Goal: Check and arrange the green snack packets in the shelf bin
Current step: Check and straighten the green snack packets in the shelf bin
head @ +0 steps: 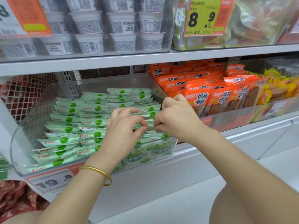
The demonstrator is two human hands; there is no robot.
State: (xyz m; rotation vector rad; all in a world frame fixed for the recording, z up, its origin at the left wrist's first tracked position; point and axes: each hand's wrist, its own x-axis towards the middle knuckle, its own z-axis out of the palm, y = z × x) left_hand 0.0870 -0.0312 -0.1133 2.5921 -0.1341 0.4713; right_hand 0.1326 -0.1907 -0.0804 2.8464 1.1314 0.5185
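Several pale green snack packets (76, 125) with a green fruit print stand in rows inside a clear plastic shelf bin (17, 143) on the middle shelf. My left hand (123, 131), with a gold bangle on the wrist, reaches into the right-hand row and pinches the top edge of a green packet (149, 125). My right hand (176, 118) is right beside it, fingers curled on the tops of the same packets near the bin's right wall. The packets under both hands are partly hidden.
An orange snack packet bin (210, 97) stands directly to the right, with yellow packets (278, 84) further right. White cups (103, 28) fill the upper shelf. A price tag reading 19.8 (51, 181) hangs on the shelf edge below. A red mesh divider (24, 94) stands at the left.
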